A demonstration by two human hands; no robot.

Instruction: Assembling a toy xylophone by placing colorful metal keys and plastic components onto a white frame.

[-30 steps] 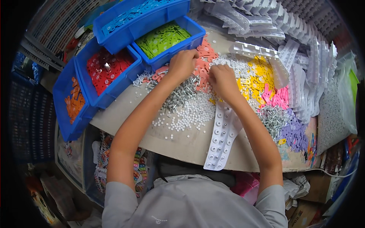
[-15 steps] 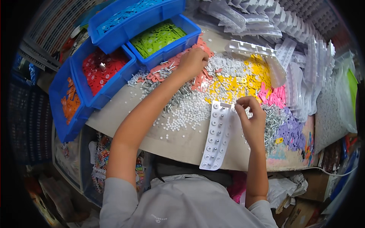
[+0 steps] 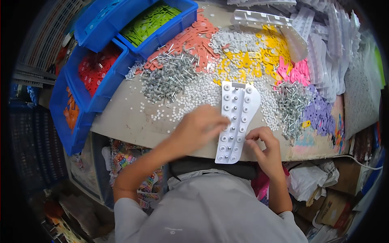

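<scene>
A long white plastic tray (image 3: 232,133) lies lengthwise before me at the table's front. Two rows of white rings line its sides, and silver pins stand in its middle channel. My left hand (image 3: 198,127) is over the tray's left edge, blurred by motion. Its fingertips are drawn together in a pinch, and whatever they hold is too small to make out. My right hand (image 3: 265,150) is closed at the tray's lower right edge, thumb and forefinger nearly together. Whether it grips the edge or a tiny piece is hidden. Small white rings (image 3: 190,99) lie scattered beyond the tray.
Silver pins pile up left (image 3: 170,73) and right (image 3: 291,105). Salmon pieces (image 3: 198,34), yellow pieces (image 3: 273,44), pink pieces (image 3: 298,71) and purple pieces (image 3: 320,111) surround them. Blue bins (image 3: 109,99) stand left; more white plastic trays (image 3: 324,60) are stacked right.
My left hand has come back from the salmon pile to the tray. My right hand has shifted from the tray's top to its lower right edge. The view has shifted too.
</scene>
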